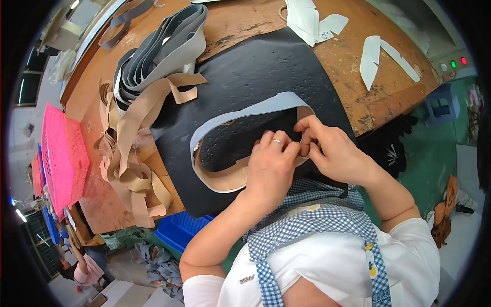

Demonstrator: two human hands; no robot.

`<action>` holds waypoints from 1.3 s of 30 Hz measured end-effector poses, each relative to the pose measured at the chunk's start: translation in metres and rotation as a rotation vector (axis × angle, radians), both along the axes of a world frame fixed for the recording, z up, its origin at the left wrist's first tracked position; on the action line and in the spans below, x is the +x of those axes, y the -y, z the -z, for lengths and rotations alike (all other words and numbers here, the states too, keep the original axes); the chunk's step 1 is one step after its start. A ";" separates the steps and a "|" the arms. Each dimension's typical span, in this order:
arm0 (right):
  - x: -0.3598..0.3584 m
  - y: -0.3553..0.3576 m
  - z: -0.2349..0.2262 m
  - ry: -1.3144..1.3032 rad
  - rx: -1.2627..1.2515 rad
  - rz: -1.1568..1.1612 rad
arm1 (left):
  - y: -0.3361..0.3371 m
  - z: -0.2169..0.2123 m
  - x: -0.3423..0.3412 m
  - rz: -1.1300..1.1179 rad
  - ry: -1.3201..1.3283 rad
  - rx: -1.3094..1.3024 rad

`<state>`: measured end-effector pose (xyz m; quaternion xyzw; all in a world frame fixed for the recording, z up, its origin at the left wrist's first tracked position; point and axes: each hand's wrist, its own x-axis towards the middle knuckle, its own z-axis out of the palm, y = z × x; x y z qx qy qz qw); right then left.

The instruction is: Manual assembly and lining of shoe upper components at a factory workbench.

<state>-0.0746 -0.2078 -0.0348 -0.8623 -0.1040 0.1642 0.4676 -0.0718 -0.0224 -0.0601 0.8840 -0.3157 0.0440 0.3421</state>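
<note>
A wide strip (pixel 230 115), blue-grey on one face and beige on the other, stands on edge in a closed loop on a black mat (pixel 261 61). My left hand (pixel 273 163), with a ring on one finger, has its fingers curled over the loop's near side. Close beside it, my right hand (pixel 332 148) pinches the strip at the loop's right end. The fingertips of both hands nearly meet there, and they hide the bit of strip between them. A small shiny spot shows on the loop's left end.
Left of the mat lie tangled beige strips (pixel 135 120) and a bundle of folded grey strips (pixel 163 46). White pattern pieces (pixel 371 64) rest on the worn wooden table (pixel 230 23). A pink basket (pixel 64 156) stands far left; a blue crate (pixel 181 230) sits below the table edge.
</note>
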 end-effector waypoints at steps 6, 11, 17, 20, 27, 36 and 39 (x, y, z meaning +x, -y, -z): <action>0.004 0.002 0.002 -0.110 0.165 0.164 | -0.005 0.004 0.000 0.049 -0.056 -0.086; -0.002 -0.004 0.008 0.173 0.069 0.081 | -0.029 -0.003 -0.006 -0.120 -0.797 -0.871; 0.003 -0.037 0.007 0.797 -0.540 0.028 | -0.057 0.002 -0.026 -0.371 -0.519 -1.290; -0.002 -0.067 -0.004 0.612 0.058 -0.006 | -0.051 0.013 -0.036 -0.330 -0.318 -1.048; -0.020 -0.079 0.024 0.297 0.051 -0.111 | -0.077 -0.008 -0.039 -0.587 -0.331 -1.511; -0.021 -0.092 0.021 0.384 0.005 -0.049 | -0.081 -0.021 -0.049 -0.457 -0.370 -0.636; -0.023 -0.088 0.024 0.414 0.067 0.048 | -0.083 -0.014 -0.059 -0.436 -0.177 -0.094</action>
